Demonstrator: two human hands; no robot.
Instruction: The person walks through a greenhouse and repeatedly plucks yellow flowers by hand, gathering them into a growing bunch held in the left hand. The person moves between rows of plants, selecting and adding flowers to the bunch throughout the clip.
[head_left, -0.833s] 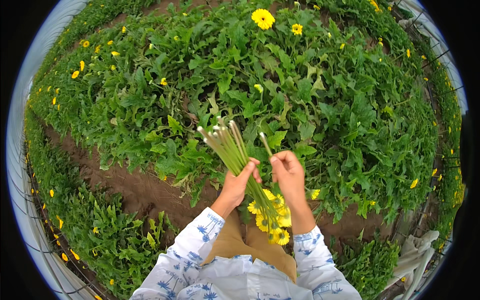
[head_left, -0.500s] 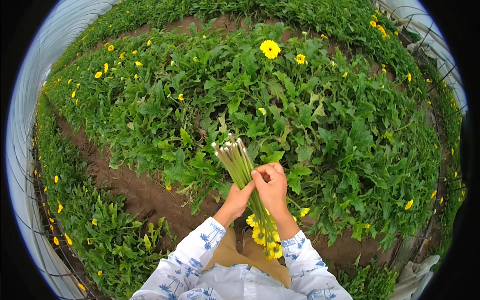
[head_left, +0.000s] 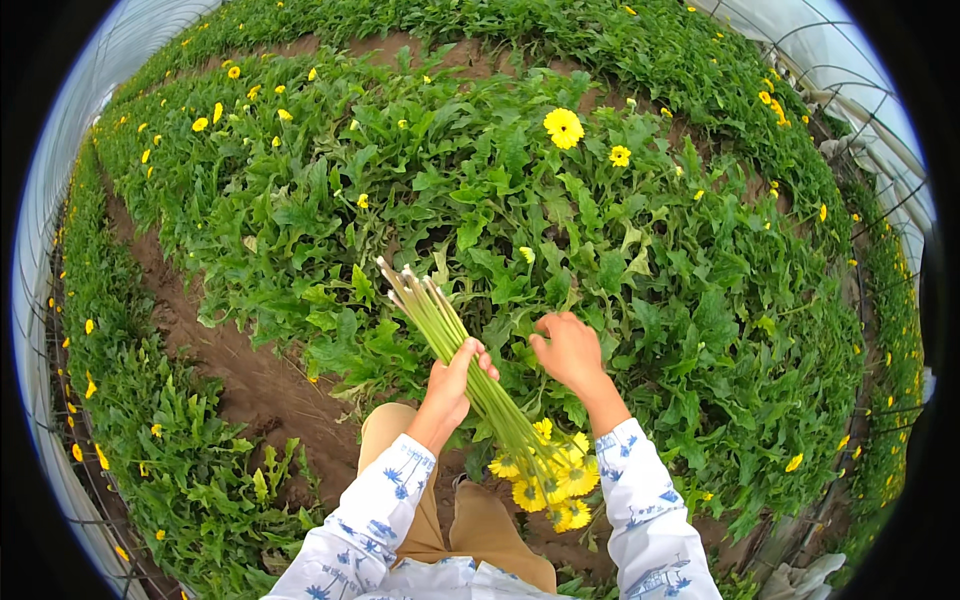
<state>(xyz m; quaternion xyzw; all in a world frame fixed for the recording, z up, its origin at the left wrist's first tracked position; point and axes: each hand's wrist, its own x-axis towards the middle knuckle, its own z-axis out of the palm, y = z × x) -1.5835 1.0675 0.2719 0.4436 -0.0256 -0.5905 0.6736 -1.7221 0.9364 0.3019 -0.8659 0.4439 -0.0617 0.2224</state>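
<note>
A broad green bed (head_left: 720, 240) fills most of the view, its lobed leaves packed close together. Pale plastic walls (head_left: 45, 260) curve along the left and right rims, with thin dark bars crossing them. A narrower leafy row (head_left: 150, 460) stands at lower left, dotted with yellow blooms, and a brown soil path (head_left: 240, 370) runs between it and the bed. Two white sleeves with blue palm prints, the left sleeve (head_left: 370, 510) and the right sleeve (head_left: 650, 500), come up from the lower edge, with tan trousers (head_left: 490, 525) between them. In front of the trousers and the bed's near edge is the bunch (head_left: 490, 395), slanting from upper left to lower right, heads down. The left hand (head_left: 450, 392) is closed around its stems near the middle, thumb lying across them. The right hand (head_left: 575, 352) is apart from the stems, just to their right and over the bed's leaves; its fingers are curled and the gap to the thumb looks narrow, but I cannot tell whether they pinch anything. The bunch's yellow heads (head_left: 545, 480) cluster beside the right sleeve. Farther off in the bed stand a large flower (head_left: 563, 128), a smaller flower (head_left: 620, 156) to its right and, nearer, a pale bud (head_left: 527, 255). Smallest are the bunch's whitish stem ends (head_left: 385, 264), fanned unevenly.
</note>
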